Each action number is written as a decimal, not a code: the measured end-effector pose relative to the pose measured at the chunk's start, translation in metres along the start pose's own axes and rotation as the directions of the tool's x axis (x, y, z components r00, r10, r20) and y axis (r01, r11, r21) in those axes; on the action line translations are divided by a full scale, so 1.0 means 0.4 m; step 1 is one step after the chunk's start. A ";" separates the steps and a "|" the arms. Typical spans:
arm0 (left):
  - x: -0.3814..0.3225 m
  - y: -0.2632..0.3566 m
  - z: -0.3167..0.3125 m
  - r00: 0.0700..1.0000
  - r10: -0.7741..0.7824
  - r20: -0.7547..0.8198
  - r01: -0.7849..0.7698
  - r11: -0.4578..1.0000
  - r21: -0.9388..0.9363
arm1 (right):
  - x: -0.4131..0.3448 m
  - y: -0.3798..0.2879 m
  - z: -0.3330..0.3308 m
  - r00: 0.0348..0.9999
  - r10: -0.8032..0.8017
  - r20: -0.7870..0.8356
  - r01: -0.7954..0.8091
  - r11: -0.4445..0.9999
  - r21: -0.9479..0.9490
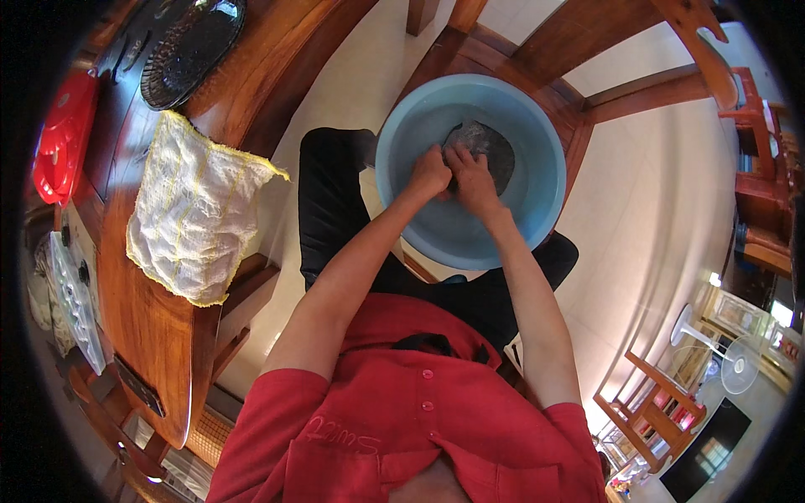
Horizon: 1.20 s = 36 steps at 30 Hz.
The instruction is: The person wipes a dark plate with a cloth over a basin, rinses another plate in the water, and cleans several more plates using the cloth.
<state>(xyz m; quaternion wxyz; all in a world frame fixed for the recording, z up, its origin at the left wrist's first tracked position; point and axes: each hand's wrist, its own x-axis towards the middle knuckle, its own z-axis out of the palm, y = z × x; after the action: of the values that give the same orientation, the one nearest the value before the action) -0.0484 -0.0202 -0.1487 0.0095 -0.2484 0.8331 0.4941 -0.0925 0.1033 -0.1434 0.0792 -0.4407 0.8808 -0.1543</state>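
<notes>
A light blue plastic basin (391,188) with shallow water stands before me on a wooden chair. In it lies a wet, dark grey, rounded piece (500,154) that looks like cloth; its exact kind is unclear. My left hand (430,173) is curled in a fist at its near left edge. Beside it, my right hand (473,182) has its fingers bent over the near part of the same piece. The two hands are close together, and they hide that part of the piece. What lies under the fingers cannot be seen.
A wooden table (151,333) at left bears a white cloth with yellow edging (195,214), a black oval tray (195,53), a red plastic item (66,138) and a dark phone-like object (139,385). The cloth hangs past the table edge. Wooden chair parts (648,94) rise beyond the basin.
</notes>
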 end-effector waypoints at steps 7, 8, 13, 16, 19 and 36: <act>-0.004 0.080 -0.051 0.913 -0.314 0.260 0.370 0.907 -0.203 | 0.023 0.038 -0.018 0.993 0.102 -0.051 -0.114 0.890 -0.442; -0.002 0.076 -0.055 0.902 -0.327 0.282 0.401 0.877 -0.264 | 0.020 0.050 -0.027 0.991 0.112 -0.067 -0.130 0.862 -0.490; 0.006 0.067 -0.049 0.857 -0.403 0.321 0.514 0.708 -0.485 | -0.026 0.077 -0.026 0.974 0.143 -0.176 -0.220 0.780 -0.585; 0.022 0.036 -0.021 0.868 -0.405 0.288 0.497 0.712 -0.497 | -0.051 0.051 -0.030 0.943 0.323 0.076 -0.257 0.856 -0.448; 0.025 0.019 -0.005 0.897 -0.391 0.205 0.439 0.749 -0.495 | -0.077 0.003 -0.015 0.968 0.243 0.062 -0.216 0.933 -0.290; -0.039 0.090 -0.070 0.899 -0.300 0.318 0.340 0.937 -0.076 | -0.072 0.012 -0.121 0.946 0.320 -0.043 -0.321 0.916 -0.242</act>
<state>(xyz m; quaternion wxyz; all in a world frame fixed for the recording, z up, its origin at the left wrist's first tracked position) -0.0435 -0.0231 -0.1010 0.2017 -0.3038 0.7356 0.5708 -0.0922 0.1390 -0.0996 0.0470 -0.2967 0.9534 -0.0296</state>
